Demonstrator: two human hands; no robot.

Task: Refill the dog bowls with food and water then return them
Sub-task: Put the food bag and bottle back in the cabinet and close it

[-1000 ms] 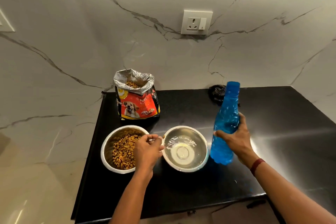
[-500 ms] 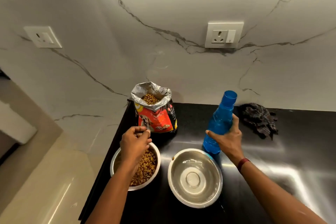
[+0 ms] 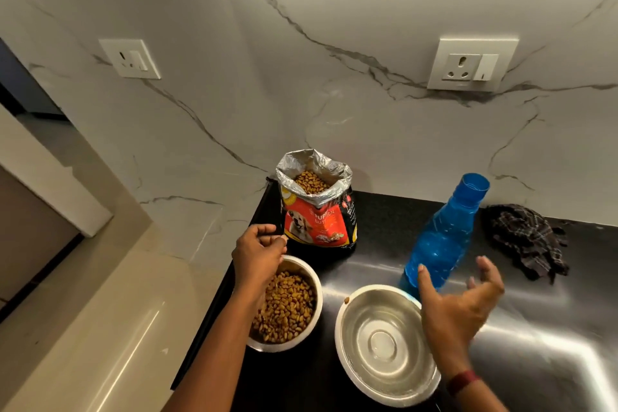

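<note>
The open right hand [image 3: 459,303], holding nothing, hangs beside the ribbed blue plastic bottle [image 3: 441,237]; a careless brush could topple it, uncapped. The left hand [image 3: 259,252], fingers curled, perhaps pinching kibble, hovers over the steel food bowl [image 3: 287,303]. Below the right palm sits the shiny water bowl [image 3: 381,341]; one stray pellet rests on its rim, near the crinkled foil food bag [image 3: 317,204].

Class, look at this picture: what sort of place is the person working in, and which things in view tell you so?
Most likely a home kitchen corner: a black countertop against a marble-look wall fitted with a power socket, and an open bag of dog food beside steel bowls.
</note>
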